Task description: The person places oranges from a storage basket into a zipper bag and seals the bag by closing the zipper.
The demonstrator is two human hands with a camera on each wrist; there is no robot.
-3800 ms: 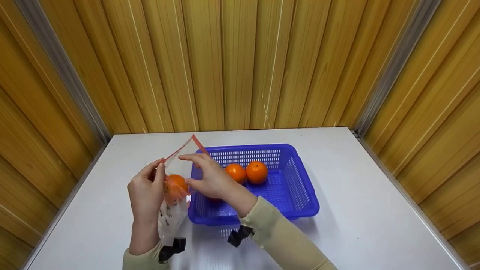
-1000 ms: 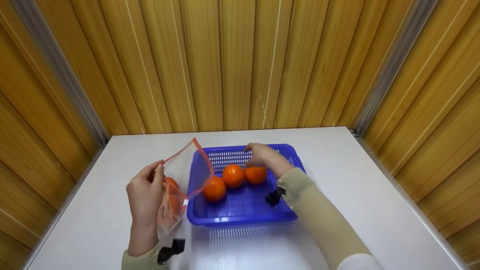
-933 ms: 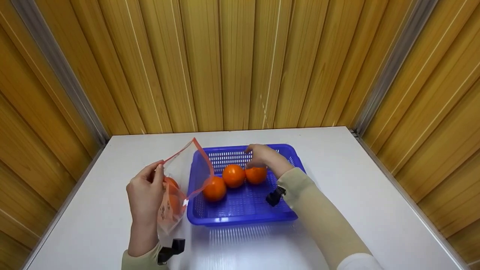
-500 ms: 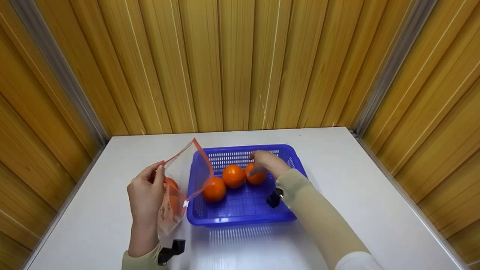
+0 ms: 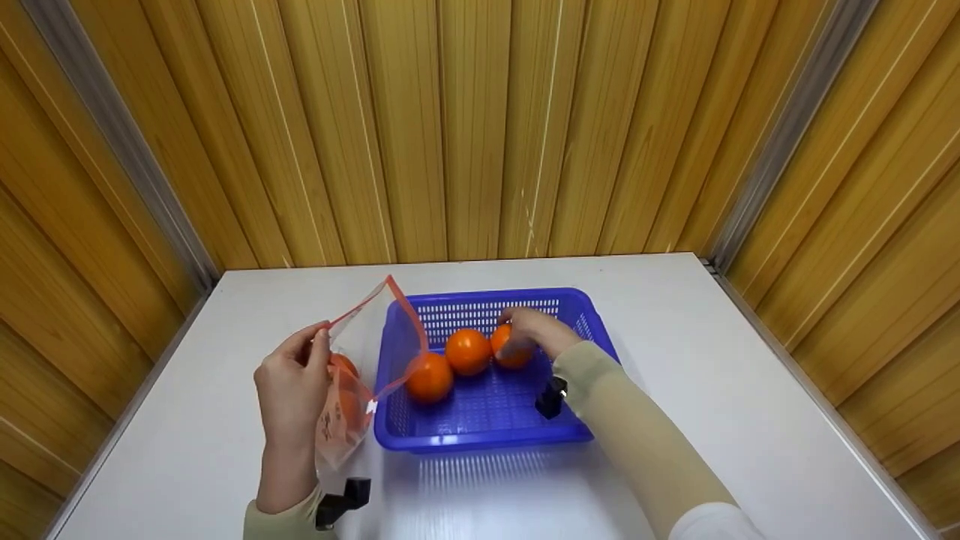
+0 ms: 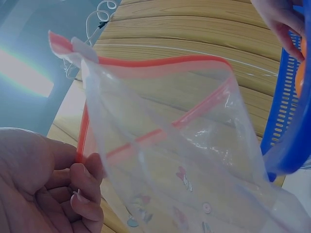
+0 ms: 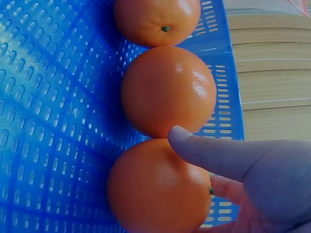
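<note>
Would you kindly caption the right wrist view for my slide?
Right hand curled around the end orange of three in a blue basket.

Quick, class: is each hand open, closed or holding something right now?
Left hand: holding the clear bag by its red rim.
Right hand: closed round the rightmost orange in the blue basket.

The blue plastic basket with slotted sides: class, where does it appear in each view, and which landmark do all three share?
Head: the blue slotted plastic basket is in the lower half, centre.
Left wrist: at the right edge, cut off.
Right wrist: across the left and middle, cut off.
Shared landmark: the person's bare right hand.
</note>
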